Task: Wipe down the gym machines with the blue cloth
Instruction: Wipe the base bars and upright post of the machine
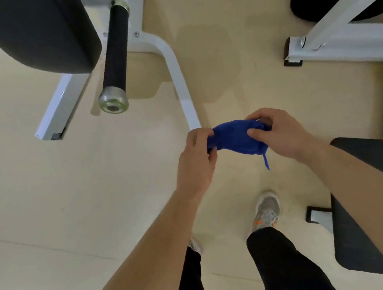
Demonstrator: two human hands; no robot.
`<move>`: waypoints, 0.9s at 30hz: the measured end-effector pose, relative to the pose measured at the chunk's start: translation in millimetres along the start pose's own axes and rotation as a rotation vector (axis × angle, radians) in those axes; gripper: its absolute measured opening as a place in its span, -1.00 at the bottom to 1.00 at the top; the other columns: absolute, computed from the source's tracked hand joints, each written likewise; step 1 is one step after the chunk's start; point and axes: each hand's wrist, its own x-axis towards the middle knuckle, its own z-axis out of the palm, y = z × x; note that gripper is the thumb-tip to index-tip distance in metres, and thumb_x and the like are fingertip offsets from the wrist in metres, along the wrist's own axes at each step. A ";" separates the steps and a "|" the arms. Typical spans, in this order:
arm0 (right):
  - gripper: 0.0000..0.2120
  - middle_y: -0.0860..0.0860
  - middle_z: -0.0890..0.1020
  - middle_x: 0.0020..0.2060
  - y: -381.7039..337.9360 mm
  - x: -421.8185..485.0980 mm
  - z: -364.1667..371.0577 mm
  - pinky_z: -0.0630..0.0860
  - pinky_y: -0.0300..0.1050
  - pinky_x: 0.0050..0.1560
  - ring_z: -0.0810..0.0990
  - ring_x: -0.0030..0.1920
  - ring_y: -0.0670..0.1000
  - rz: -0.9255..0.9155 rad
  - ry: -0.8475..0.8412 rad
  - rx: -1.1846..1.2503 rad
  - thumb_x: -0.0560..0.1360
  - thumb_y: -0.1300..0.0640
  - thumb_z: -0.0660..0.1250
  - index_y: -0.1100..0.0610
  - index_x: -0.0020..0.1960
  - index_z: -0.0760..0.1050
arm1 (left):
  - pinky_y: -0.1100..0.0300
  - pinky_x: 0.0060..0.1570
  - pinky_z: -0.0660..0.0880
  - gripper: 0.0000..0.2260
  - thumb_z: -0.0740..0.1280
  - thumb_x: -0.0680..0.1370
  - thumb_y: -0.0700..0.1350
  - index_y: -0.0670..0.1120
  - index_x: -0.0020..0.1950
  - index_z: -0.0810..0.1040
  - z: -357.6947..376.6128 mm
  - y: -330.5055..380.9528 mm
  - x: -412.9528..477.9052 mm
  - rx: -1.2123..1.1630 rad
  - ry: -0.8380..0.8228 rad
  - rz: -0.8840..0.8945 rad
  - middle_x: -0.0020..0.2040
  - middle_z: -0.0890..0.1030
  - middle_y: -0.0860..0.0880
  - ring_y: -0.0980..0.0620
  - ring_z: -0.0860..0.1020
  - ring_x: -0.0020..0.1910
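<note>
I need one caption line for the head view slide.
Both hands, left hand and right hand, bunch the blue cloth above the floor between white gym machines.

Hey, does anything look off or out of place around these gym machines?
Mostly no. A loose strip dangles from the blue cloth, bunched between the left hand and right hand, perhaps fraying. A darker patch on the floor may be damp or just shadow.

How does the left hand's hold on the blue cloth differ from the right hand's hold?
The left hand closes round the narrow, bunched end of the blue cloth; the right hand pinches the wider end, its thumb lying on the cloth. A loose strip hangs from the cloth beside the right hand, none beside the left hand. Both hold the cloth in the air.
</note>
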 end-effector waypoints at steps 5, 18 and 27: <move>-0.62 -0.06 0.60 0.00 76.9 78.7 65.9 0.53 -0.11 -0.12 0.59 -0.07 0.07 -0.032 -0.097 -0.166 0.50 0.34 0.15 -0.08 0.13 0.44 | 0.06 -0.09 0.56 -0.81 0.29 0.56 -0.22 -0.04 0.12 0.59 49.6 -96.6 32.8 0.056 -0.002 0.057 0.02 0.61 0.06 0.08 0.56 -0.16; -0.90 -0.07 0.59 -0.22 210.6 253.0 180.0 0.45 -0.20 -0.25 0.55 -0.21 -0.02 -0.135 -0.285 -0.344 0.43 0.10 0.46 -0.02 -0.18 0.55 | 0.42 -0.18 0.50 -0.68 0.39 0.42 -0.34 -0.06 0.11 0.66 138.9 -266.7 139.7 -0.081 -0.322 -0.294 -0.06 0.68 0.04 0.15 0.62 -0.12; -0.74 -0.05 0.62 -0.36 191.7 363.0 178.9 0.54 -0.13 -0.34 0.60 -0.36 -0.02 -0.298 -0.235 -0.413 0.59 -0.05 0.32 0.02 -0.23 0.59 | 0.23 -0.31 0.50 -0.97 0.45 0.49 -0.11 -0.02 -0.11 0.63 130.2 -321.9 205.4 0.089 -0.339 -0.137 -0.31 0.61 0.07 0.12 0.55 -0.35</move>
